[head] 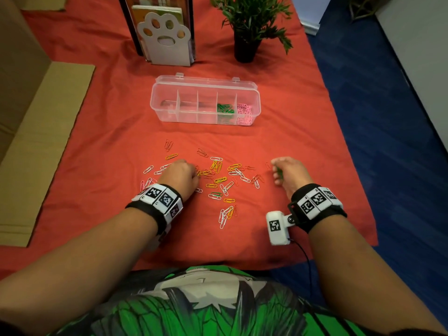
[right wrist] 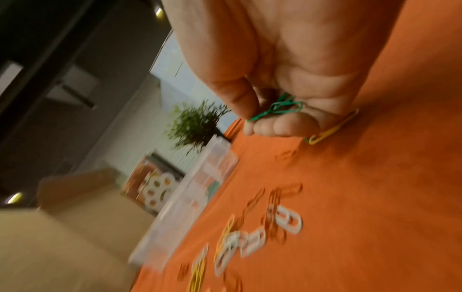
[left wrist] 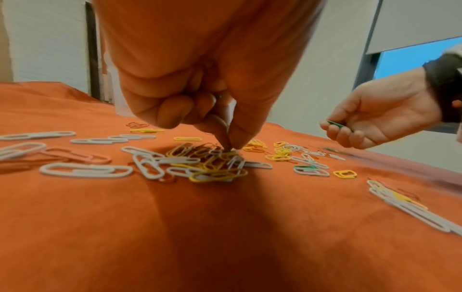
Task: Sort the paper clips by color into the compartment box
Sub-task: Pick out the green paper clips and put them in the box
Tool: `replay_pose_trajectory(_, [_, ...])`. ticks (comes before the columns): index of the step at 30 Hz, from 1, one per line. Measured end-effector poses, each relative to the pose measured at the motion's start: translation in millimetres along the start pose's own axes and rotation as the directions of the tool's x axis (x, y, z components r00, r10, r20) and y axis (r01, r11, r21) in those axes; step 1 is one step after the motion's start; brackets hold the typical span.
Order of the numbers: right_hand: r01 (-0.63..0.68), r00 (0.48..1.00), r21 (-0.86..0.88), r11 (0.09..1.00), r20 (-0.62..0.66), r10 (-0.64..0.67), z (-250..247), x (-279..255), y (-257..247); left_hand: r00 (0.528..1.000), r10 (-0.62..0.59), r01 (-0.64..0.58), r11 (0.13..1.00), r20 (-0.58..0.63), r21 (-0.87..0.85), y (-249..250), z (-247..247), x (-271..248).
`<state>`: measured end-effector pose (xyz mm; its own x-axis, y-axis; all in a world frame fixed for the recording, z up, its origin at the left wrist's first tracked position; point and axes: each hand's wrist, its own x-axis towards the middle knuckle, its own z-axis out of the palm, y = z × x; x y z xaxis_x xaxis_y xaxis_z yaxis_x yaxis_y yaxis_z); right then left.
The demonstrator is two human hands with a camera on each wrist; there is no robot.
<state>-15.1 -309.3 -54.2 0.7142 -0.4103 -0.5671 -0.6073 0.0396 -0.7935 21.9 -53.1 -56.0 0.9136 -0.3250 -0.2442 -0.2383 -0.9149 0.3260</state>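
Observation:
Loose paper clips (head: pixel 219 180) in white, yellow, orange and red lie scattered on the red cloth, with one green clip (head: pixel 215 194) among them. My left hand (head: pixel 195 176) reaches down into the pile (left wrist: pixel 210 164), thumb and forefinger pinching a clip (left wrist: pixel 221 121) whose colour I cannot tell. My right hand (head: pixel 276 171) hovers to the right of the pile, holding green clips (right wrist: pixel 277 109) in its curled fingers. The clear compartment box (head: pixel 167 93) stands open beyond the pile. It holds green clips (head: pixel 225 110) in one compartment and pink clips (head: pixel 244 113) in the rightmost.
A white paw-cutout bookend (head: pixel 164 37) with books and a potted plant (head: pixel 247 27) stand behind the box. Flat cardboard (head: pixel 36 141) lies at the left. The cloth's right edge drops to blue floor (head: pixel 388 117).

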Motion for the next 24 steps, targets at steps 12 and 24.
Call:
replay_pose_trajectory(12, [-0.023, 0.988, -0.902, 0.431, -0.086, -0.127, -3, 4, -13, 0.769, -0.121, 0.62, -0.097, 0.627, -0.779, 3, -31, 0])
replay_pose_trajectory(24, [0.058, 0.993, -0.387, 0.92, 0.115, -0.014, 9, -4, -25, 0.926, -0.173, 0.37, 0.591, 0.336, -0.716, 21, -13, -7])
